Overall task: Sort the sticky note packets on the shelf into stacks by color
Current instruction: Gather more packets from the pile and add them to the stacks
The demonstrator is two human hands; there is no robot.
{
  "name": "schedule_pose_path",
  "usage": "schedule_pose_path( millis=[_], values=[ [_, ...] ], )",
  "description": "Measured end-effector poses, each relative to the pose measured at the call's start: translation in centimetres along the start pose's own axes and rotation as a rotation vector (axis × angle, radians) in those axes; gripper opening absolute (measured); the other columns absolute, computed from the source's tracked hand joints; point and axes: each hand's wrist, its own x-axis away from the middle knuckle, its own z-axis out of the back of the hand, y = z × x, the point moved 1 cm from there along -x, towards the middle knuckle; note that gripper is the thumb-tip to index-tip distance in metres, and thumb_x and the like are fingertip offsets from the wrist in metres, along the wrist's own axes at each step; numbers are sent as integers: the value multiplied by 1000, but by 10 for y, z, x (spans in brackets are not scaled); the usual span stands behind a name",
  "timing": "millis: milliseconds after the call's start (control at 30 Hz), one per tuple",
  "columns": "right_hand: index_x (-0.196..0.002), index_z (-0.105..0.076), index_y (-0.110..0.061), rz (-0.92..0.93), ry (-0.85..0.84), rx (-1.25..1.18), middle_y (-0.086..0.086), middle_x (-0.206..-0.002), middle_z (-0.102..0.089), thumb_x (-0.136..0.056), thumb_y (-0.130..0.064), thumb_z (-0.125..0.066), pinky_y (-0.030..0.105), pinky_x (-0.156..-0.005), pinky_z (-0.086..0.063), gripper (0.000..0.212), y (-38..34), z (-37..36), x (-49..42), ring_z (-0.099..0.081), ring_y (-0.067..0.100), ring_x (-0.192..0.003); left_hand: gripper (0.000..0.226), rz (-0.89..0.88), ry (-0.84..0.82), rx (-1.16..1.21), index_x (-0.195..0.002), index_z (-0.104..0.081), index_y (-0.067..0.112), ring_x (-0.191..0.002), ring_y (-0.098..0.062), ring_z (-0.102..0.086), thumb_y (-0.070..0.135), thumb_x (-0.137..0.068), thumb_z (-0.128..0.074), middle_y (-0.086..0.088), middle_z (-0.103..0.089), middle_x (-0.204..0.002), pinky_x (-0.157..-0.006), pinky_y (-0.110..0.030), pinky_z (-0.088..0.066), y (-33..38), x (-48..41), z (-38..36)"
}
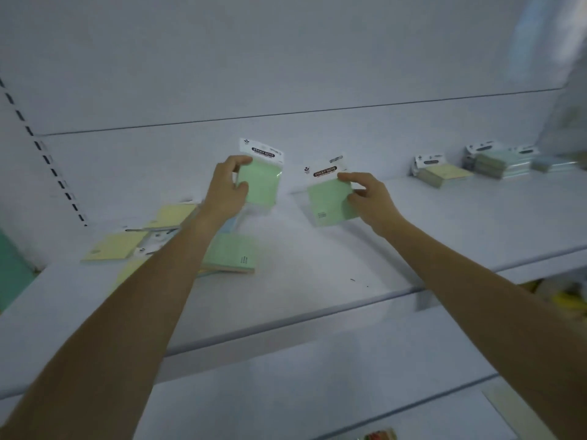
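My left hand grips a green sticky note packet upright above the white shelf. My right hand holds a second green packet, tilted, just to the right of the first. Below my left arm lies a loose pile: yellow packets, another yellow one and a green packet, with a blue one partly hidden. At the far right stand stacks: a yellow stack, a green-looking stack and a blurred bluish stack.
The shelf's back panel rises behind, with a slotted upright at the left. A lower shelf shows below, with a small colourful item at its front. Blurred goods sit at the right edge.
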Motion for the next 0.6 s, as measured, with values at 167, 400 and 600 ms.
schedule_pose_path(
  millis=[167, 400, 600],
  values=[
    [-119, -58, -14, -49, 100, 2, 8, -120, -53, -79, 12, -36, 12, -61, -41, 52, 17, 64, 13, -51, 18, -82, 46, -11, -42, 70, -123, -47, 6, -117, -31, -46, -6, -78, -44, -17, -45, -121, -100, -52, -43, 42, 0, -56],
    [-122, -56, -9, -96, 239, -5, 5, -116, -50, -82, 13, -35, 1, -44, -36, 50, 40, 193, 38, -49, 3, -68, 45, -72, -126, 170, -122, -46, 7, -109, -36, -51, -5, -78, -45, -12, -42, -117, -97, -55, -45, 131, 7, -173],
    [-120, -56, -13, -100, 246, 43, 1, -119, -46, -83, 11, -36, 13, -62, -43, 49, 72, 309, 47, -52, 19, -93, 47, -76, -124, 208, -125, -45, 6, -114, -33, -47, -9, -80, -44, -4, -37, -112, -100, -50, -43, 204, 21, -278]
  ],
)
